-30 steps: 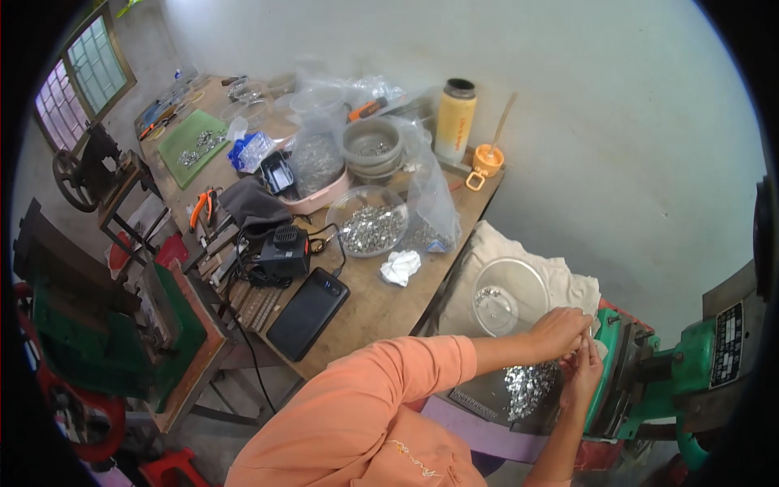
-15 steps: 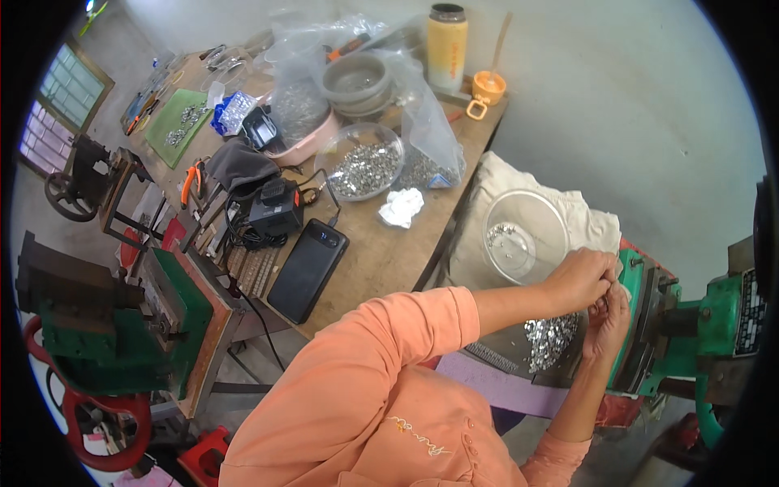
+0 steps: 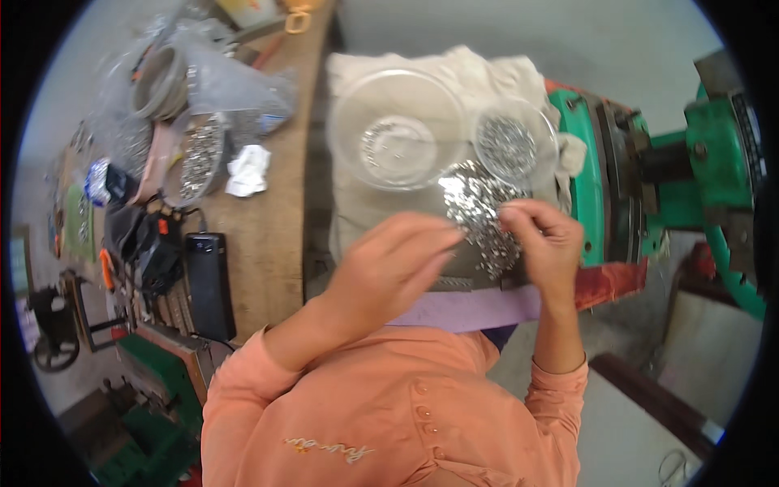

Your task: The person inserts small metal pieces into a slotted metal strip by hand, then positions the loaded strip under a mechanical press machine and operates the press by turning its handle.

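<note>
A loose pile of small shiny metal pieces (image 3: 479,207) lies on the cloth-covered work surface in front of me. At its left edge is my left hand (image 3: 389,264), slightly blurred, with fingers stretched toward the pile and nothing visible in them. My right hand (image 3: 548,239) hovers at the pile's right edge. Its thumb and forefinger are pinched together; whatever they hold is too small to make out. Beyond the pile stands a clear round tub (image 3: 398,85) with a few metal pieces inside. Beside it, a smaller clear tub (image 3: 507,146) holds many more small pieces.
A green hand-press machine (image 3: 584,191) stands close on the right. On the left, a wooden table (image 3: 272,219) carries a black power bank (image 3: 209,284), crumpled white tissue (image 3: 248,170), a tub of metal parts (image 3: 195,162) and plastic bags (image 3: 231,77). Beige cloth (image 3: 345,203) lies under the tubs.
My view has turned toward the right-hand work surface. My hands, together by the green machine before, have parted and come back over the metal pile. The smaller tub now shows.
</note>
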A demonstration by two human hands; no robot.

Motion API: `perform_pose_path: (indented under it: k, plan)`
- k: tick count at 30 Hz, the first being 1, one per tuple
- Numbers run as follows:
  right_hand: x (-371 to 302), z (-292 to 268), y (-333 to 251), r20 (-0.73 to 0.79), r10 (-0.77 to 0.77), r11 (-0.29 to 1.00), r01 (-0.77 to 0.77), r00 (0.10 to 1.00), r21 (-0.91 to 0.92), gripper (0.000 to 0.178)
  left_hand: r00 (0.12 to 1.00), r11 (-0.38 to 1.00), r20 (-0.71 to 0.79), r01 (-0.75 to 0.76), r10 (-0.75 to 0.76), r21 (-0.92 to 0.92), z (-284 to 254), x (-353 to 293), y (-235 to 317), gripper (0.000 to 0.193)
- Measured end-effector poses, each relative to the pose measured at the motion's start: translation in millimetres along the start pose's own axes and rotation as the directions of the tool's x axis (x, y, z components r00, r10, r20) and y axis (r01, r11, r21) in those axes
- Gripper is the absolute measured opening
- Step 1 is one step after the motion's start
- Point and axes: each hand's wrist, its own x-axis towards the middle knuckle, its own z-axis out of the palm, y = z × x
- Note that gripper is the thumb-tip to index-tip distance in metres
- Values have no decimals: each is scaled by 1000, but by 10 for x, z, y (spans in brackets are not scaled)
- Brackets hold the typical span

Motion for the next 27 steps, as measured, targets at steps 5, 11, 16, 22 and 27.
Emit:
perform_pose_path:
  k: [5, 11, 16, 22, 27]
  plan:
    - [-280, 287, 108, 242, -381, 805, 449, 892, -387, 10, 967, 968, 37, 252, -252, 13, -132, -586, -106, 24]
    - [-379, 421, 220, 430, -427, 518, 605, 795, -605, 9, 931, 949, 205, 271, -301, 163, 2, -714, -146, 39]
    - [-401, 437, 215, 418, -398, 540, 577, 816, -613, 10, 942, 958, 203, 238, -268, 163, 37, -739, -162, 38]
    - [-365, 418, 266, 320, -362, 729, 480, 876, -489, 11, 930, 943, 178, 299, -323, 150, 73, -678, -129, 24]
    - [-362, 428, 254, 293, -392, 685, 489, 872, -539, 9, 922, 931, 152, 333, -355, 152, 156, -658, -153, 16]
